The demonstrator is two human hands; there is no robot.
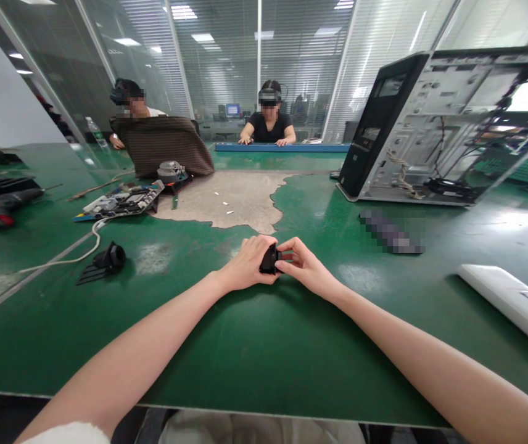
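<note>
A small black plastic part [268, 259] is held between my two hands, low over the green table [245, 345]. My left hand [248, 264] wraps round it from the left and covers much of it. From the right, the thumb and fingertips of my right hand [301, 264] pinch its right edge. What the part is cannot be made out. Off to the left lies another black piece [109, 258], with a round end and flat prongs.
An opened computer case [384, 132] stands at back right. A white slab-like device [514, 305] and a blurred dark object [391, 233] lie right. Circuit boards [127, 200], a white cable [95, 237] and a power tool [2, 206] are left. Two people sit across the table.
</note>
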